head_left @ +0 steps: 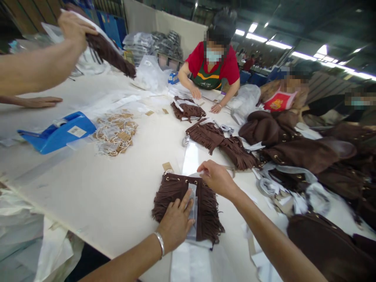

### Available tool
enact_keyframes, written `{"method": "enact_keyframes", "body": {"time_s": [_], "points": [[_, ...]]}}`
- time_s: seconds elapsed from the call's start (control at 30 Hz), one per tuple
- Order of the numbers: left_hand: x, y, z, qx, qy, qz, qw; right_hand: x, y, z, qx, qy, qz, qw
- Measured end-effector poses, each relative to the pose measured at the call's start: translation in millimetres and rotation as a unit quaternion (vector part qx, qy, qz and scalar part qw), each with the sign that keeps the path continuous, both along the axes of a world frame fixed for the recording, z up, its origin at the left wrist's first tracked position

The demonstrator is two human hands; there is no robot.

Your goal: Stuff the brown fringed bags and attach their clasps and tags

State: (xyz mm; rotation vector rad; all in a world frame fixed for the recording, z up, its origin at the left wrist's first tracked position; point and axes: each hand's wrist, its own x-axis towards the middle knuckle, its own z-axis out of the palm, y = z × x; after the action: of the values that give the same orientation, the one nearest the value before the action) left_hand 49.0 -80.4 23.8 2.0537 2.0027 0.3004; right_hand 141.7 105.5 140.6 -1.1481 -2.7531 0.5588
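Note:
A dark brown fringed bag (176,188) with metal eyelets along its top edge lies flat on the white table in front of me. My left hand (175,223), a silver bangle at its wrist, rests on the bag with fingers spread over a greyish translucent strip (192,203). At the bag's upper right edge, my right hand (216,177) pinches the end of a thin whitish strip (196,174). A brown tag (168,167) lies at the bag's top left corner. White paper sheets (190,260) stick out beneath the bag.
A blue tape dispenser (63,131) stands left of a heap of stringed tags (116,133). Fringed brown bags (211,135) lie ahead, and more brown bags (311,156) pile up right. A co-worker (213,62) leans over the far side; another person's hand (75,29) lifts a bag at left.

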Motion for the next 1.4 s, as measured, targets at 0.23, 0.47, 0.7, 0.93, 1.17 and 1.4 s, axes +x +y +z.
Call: {"method": "enact_keyframes", "body": {"time_s": [0.23, 0.47, 0.7, 0.93, 1.17, 1.4], "points": [[-5, -1, 2.2, 0.023, -0.015, -0.016, 0.999, 12, -64, -16.6, 0.104, -0.039, 0.007, 0.994], [-7, -2, 2.0, 0.038, -0.04, -0.025, 0.998, 22, -101, -57.5, 0.172, 0.042, 0.006, 0.984], [-9, -4, 1.2, 0.037, -0.054, -0.02, 0.998, 33, -127, -85.2, 0.105, 0.103, -0.092, 0.985], [-9, -5, 3.1, 0.038, -0.048, -0.021, 0.998, 36, -142, -97.0, 0.143, 0.054, -0.134, 0.979], [-10, -3, 3.7, 0.031, -0.059, -0.023, 0.998, 37, -149, -102.5, 0.196, 0.032, -0.086, 0.976], [-12, -3, 0.1, 0.043, -0.075, -0.018, 0.996, 41, -155, -104.4, 0.213, 0.002, -0.031, 0.977]]}}
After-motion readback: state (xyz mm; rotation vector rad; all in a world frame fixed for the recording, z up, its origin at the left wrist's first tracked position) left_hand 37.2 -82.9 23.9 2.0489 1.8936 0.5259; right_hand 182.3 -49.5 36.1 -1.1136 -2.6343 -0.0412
